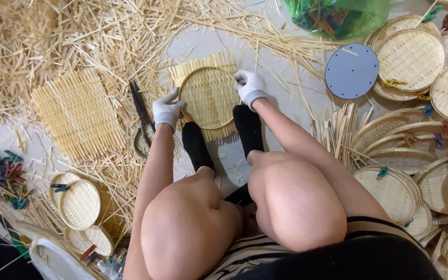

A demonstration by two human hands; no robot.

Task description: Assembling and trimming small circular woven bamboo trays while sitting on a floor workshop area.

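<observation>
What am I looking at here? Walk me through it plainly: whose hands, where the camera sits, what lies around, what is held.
There is no machine. A person sits on the floor, and a camera worn on their head looks down past the bare knees. Both hands wear white gloves. The left hand and right hand each grip the rim of a round woven bamboo tray, which lies on a woven mat with untrimmed ends, between black-socked feet. Scissors lie just left of the left hand. Further left is a flat woven bamboo mat amid loose bamboo strips. Finished trays pile up on the right, beside a blue-grey disc.
</observation>
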